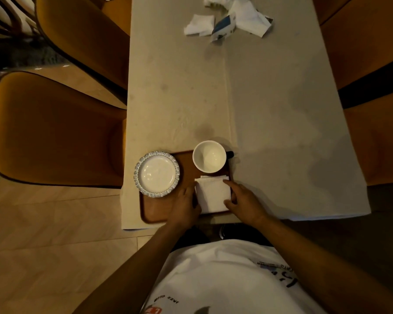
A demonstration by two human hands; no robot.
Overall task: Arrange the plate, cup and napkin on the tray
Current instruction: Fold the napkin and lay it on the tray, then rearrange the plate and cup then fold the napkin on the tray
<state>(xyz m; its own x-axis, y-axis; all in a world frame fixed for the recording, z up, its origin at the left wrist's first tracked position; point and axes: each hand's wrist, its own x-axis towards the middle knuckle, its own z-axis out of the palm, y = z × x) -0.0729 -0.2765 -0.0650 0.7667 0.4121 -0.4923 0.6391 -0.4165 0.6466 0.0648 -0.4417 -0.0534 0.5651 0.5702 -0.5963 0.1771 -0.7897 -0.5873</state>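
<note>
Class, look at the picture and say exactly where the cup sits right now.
The cup stands at the tray's far right corner, just beyond the folded napkin and to the right of the plate.

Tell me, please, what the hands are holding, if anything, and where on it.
Both hands are on the folded napkin on the tray: the left hand at its left edge, the right hand at its right edge.

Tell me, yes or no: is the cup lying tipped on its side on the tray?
No. The cup stands upright with its open mouth facing up, on the far right corner of the tray, just beyond the napkin.
</note>
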